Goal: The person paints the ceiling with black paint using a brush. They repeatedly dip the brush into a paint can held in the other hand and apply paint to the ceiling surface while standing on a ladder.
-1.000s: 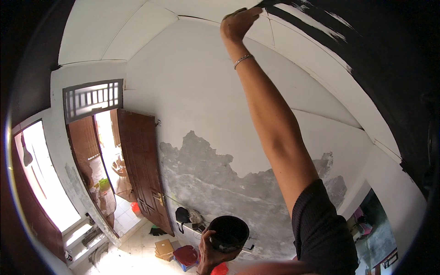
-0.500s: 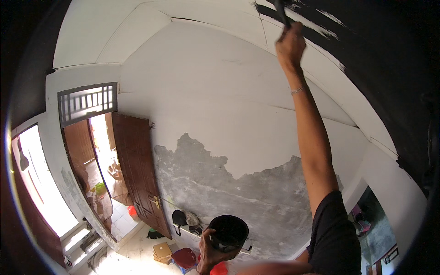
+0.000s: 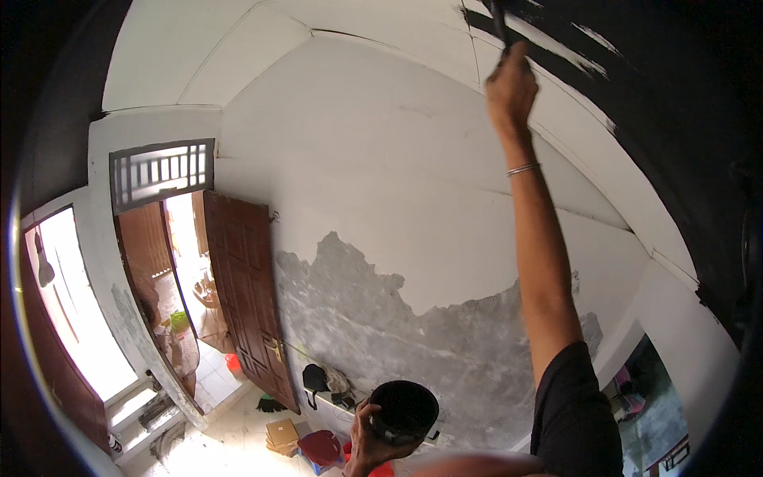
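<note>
My right hand (image 3: 513,89) is raised high at the end of an outstretched arm, its fingers closed round the dark handle of a paintbrush (image 3: 500,25). The brush's head is cut off or lost against the black paint (image 3: 660,103) at the top of the view. Streaky black strokes show beside it on the white ceiling (image 3: 397,17). Low in the view, my left hand (image 3: 367,445) grips a round black paint pot (image 3: 404,407) by its side. The pot's mouth faces up, and its inside looks dark.
A brown door (image 3: 246,294) stands ajar at the left, beside a bright window (image 3: 75,302). The facing wall has a bare grey patch (image 3: 413,342). Below are cardboard boxes (image 3: 281,436), a dark red seat-like thing (image 3: 320,447) and a black cap (image 3: 315,377). An opening (image 3: 648,405) lies at the right.
The whole view has shifted slightly, so the room sits a little farther right. My raised hand and the paintbrush stay near the same edge of black paint. Both holds are unchanged.
</note>
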`<state>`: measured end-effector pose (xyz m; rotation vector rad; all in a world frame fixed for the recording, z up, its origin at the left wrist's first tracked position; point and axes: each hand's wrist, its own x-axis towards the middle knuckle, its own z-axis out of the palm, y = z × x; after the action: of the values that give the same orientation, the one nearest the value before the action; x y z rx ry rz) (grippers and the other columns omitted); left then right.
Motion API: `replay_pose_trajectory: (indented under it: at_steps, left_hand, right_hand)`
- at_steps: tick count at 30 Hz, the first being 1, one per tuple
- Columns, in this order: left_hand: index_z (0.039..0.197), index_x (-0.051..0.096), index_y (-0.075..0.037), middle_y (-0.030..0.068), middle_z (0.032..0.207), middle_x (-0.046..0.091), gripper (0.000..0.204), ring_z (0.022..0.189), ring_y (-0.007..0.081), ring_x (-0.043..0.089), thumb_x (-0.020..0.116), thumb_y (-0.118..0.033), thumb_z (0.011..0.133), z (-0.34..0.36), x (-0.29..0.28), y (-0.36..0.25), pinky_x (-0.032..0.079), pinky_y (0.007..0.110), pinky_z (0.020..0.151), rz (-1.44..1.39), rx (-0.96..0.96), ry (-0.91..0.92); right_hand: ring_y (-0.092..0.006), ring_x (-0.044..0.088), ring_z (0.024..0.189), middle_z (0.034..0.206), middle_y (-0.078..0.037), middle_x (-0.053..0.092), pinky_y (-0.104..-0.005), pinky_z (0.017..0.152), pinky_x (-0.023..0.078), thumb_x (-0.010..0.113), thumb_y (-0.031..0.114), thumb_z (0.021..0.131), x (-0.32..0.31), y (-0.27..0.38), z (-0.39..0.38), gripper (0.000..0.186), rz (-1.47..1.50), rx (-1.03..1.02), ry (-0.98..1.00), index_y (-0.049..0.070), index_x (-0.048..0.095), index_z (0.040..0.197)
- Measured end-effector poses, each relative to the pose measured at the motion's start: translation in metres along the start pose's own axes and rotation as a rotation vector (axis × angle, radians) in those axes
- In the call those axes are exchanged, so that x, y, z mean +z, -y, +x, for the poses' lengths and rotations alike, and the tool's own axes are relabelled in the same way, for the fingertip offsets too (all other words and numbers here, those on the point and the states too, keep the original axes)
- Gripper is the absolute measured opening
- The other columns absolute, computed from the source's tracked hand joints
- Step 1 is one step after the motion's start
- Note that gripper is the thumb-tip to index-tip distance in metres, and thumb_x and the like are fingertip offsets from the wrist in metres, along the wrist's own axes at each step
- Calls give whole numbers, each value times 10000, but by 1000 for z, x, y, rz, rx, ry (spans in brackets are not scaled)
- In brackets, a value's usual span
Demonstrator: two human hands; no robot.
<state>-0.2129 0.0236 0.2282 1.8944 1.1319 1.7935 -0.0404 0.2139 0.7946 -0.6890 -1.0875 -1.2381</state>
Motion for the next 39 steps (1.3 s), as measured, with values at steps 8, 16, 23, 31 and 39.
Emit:
replay_pose_trajectory:
  at_steps: [8,16,23,31,39]
  left_hand:
    - [1318,323,-159,243,1299,515,1047,1143,435,576,995,-353,539,1,6,2,505,549,932,-17,-53,50]
    - [1318,322,-150,239,1307,518,1056,1157,422,586,996,-360,534,-4,-8,-1,524,517,916,8,-17,-14]
    - [1321,313,-165,238,1287,524,1058,1141,423,602,993,-355,534,-8,-5,0,524,518,921,38,-17,-56]
    - [1331,308,-166,253,1307,518,1079,1151,434,605,995,-378,526,-8,-1,8,528,525,928,-6,-4,-39]
    - [1328,320,-170,265,1328,516,1070,1170,441,595,995,-392,529,-2,8,1,515,529,956,-52,6,16]
  right_hand:
    - [-394,698,855,842,-218,634,-507,712,556,576,54,979,-99,-67,-59,165,-76,251,-153,1,435,1048]
    - [-410,594,857,984,-328,477,-453,855,513,571,-66,827,-6,3,-25,438,365,390,-468,-102,251,1125]
    - [-483,585,872,989,-344,518,-526,816,503,572,-29,864,46,114,-6,310,523,252,-140,-102,341,1057]
    - [-415,701,757,811,-219,684,-496,611,563,606,73,955,15,43,44,193,71,-153,-42,-7,463,1057]
    - [-402,720,727,867,-263,670,-442,614,605,585,24,924,-13,42,20,190,-37,-244,39,-23,436,1031]
